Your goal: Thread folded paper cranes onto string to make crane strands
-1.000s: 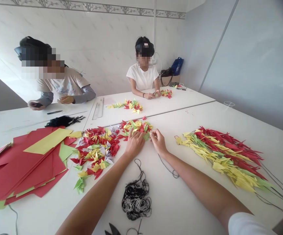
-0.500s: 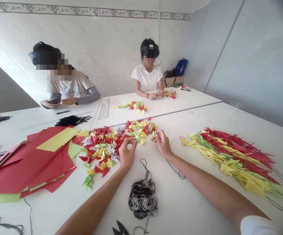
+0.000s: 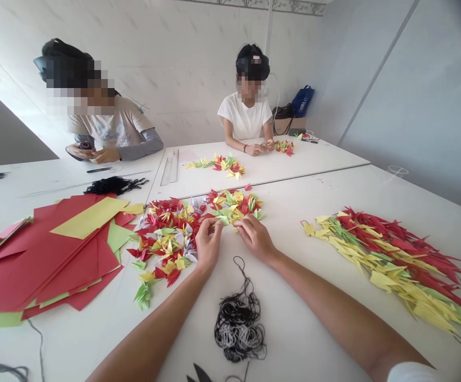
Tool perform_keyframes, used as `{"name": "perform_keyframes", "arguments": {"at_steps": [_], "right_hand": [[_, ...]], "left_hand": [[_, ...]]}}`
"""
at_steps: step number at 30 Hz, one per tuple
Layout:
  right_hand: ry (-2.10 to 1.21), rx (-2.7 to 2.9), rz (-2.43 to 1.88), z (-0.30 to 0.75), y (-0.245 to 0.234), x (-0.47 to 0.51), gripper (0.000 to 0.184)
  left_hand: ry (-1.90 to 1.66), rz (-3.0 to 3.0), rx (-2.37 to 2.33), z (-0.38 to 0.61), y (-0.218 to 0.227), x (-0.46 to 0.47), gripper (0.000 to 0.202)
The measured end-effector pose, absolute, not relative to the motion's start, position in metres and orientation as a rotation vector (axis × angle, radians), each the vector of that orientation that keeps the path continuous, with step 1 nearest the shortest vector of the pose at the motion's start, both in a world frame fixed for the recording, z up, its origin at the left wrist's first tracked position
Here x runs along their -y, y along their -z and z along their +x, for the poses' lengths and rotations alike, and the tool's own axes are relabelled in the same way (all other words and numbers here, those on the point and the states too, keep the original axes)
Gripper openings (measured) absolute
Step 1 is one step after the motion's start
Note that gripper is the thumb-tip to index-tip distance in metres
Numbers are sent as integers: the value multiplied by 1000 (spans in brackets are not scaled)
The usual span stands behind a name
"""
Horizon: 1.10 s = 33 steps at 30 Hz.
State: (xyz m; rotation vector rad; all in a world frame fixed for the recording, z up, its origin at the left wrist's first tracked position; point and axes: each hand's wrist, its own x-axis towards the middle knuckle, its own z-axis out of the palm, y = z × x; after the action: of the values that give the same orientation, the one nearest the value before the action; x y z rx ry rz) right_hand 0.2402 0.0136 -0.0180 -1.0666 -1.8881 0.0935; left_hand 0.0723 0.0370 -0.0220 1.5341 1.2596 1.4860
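My left hand (image 3: pixel 208 244) and my right hand (image 3: pixel 256 239) rest close together at the near edge of a heap of small folded paper cranes (image 3: pixel 234 207) in red, yellow and green. Their fingertips are pinched at the heap, but what they grip is too small to tell. A larger heap of paper cranes (image 3: pixel 167 239) lies just left of my left hand. A tangle of black thread (image 3: pixel 238 329) sits below my hands. Long strands of strung red and yellow cranes (image 3: pixel 385 265) lie to the right of my right arm.
Stacked red and green paper sheets (image 3: pixel 67 260) cover the table's left side, and black scissors (image 3: pixel 198 374) lie at the bottom edge. Across the white table (image 3: pixel 318 191), two co-workers (image 3: pixel 246 114) (image 3: pixel 111 132) sit with their own paper, cranes and thread.
My hands have moved closer together over the crane heap, mainly my right hand shifting left. The view has also shifted slightly.
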Motion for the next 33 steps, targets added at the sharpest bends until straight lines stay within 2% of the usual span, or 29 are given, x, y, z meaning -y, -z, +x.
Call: {"name": "perform_keyframes", "arguments": {"at_steps": [8,33], "right_hand": [[-30,1845,-1068,246,19,-13,26],[-62,1837,-1074,247,17,-10,29]], "left_hand": [[-1428,1567,-1197,72,18,-34,22],[-1378,1608,-1192,75,17,-31,23]]}}
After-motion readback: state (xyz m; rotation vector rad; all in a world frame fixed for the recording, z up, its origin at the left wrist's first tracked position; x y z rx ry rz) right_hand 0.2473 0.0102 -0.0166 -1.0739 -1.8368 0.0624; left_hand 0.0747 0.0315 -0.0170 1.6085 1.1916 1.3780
